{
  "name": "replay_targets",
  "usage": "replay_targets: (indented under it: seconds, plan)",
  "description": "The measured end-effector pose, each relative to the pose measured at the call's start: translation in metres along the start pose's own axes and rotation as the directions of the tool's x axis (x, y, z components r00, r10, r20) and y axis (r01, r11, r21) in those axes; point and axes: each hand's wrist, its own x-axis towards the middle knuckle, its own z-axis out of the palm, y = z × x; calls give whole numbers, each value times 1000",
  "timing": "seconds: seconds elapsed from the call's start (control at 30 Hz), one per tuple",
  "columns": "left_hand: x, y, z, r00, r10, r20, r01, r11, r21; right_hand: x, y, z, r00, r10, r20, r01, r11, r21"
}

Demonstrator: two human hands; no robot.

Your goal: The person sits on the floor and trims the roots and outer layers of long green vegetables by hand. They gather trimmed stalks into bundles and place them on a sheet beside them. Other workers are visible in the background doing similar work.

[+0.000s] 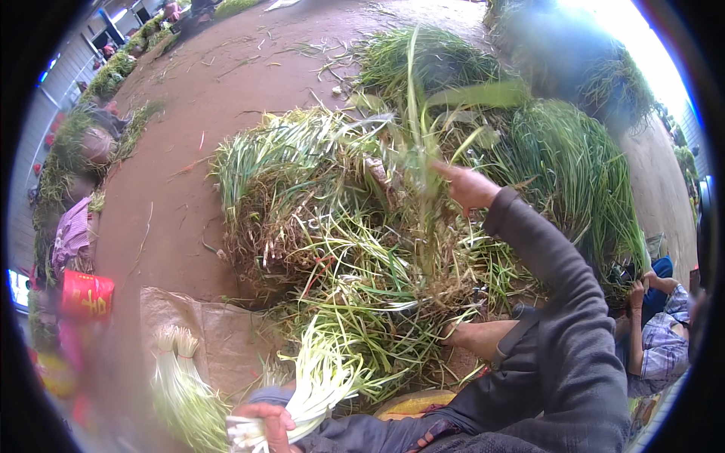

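Note:
My left hand (269, 422), at the bottom edge, is closed around a bunch of pale green-and-white leafy stalks (323, 379), whose white ends point left. Over the pile, my right hand (469, 186) reaches out with a blurred long green plant (418, 113) at its fingertips; whether the fingers grip it is unclear. Beneath lie loose green leaves (374, 328) and a heap of leafy plants with brown roots (283, 209). Two tied bundles of white-stemmed stalks (181, 374) rest at the lower left, by a brown woven sheet (209, 334).
More green plants (566, 170) are heaped at the right and farther back (425, 59). A co-worker in a checked shirt (668, 351) sits at the far right. A red container (88, 294) with writing stands at the left, near further plant piles (62, 164).

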Motion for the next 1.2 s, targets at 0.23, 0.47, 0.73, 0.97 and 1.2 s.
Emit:
replay_targets:
  seconds: [0.23,0.47,0.73,0.97,1.2]
  plan:
    - [-1,1,3,997,38,60,-45,990,132,31,31,58,995,82,63,-61,959,-278]
    - [-1,3,11,1000,6,19,-9,988,153,43,55,140,877,108,469,14,969,-248]
    - [2,2,19,999,2,39,-6,995,103,35,46,158,935,115,335,-18,960,-278]
    - [0,9,27,996,-83,-37,86,991,102,-6,-43,3,771,-264,-580,313,950,-15]
    - [1,2,30,994,-105,32,103,993,53,-74,-51,-6,840,-231,-491,130,964,-231]
